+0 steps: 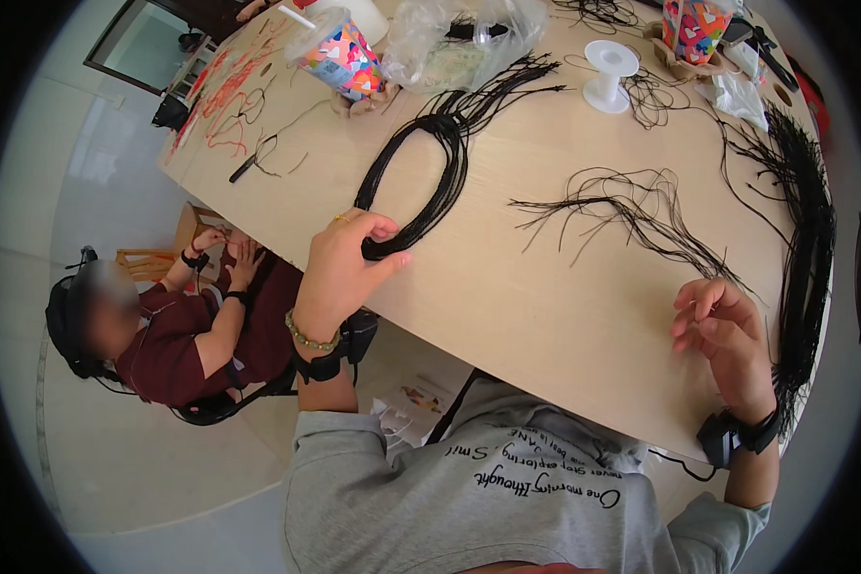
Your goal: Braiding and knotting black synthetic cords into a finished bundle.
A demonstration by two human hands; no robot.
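My left hand (337,268) closes around the lower end of a looped bundle of black cords (457,177), thumb to one side and fingers to the other. The bundle lies bent in an oval on the table, its loose ends fanning out toward the far side. Over the right side of the table, my right hand (727,335) is loosely curled with its fingers partly apart, and no object shows in it. Just beyond it lies a thinner, spread-out bunch of black cords (631,215). A long thick hank of black cords (805,258) runs along the right edge, beside my right hand.
On the far side stand a patterned cup with a straw (340,57), a clear plastic bag (469,48), a white spool (607,81) and another patterned cup (695,29). Red cords (225,100) lie far left. A seated person (182,330) works at my left.
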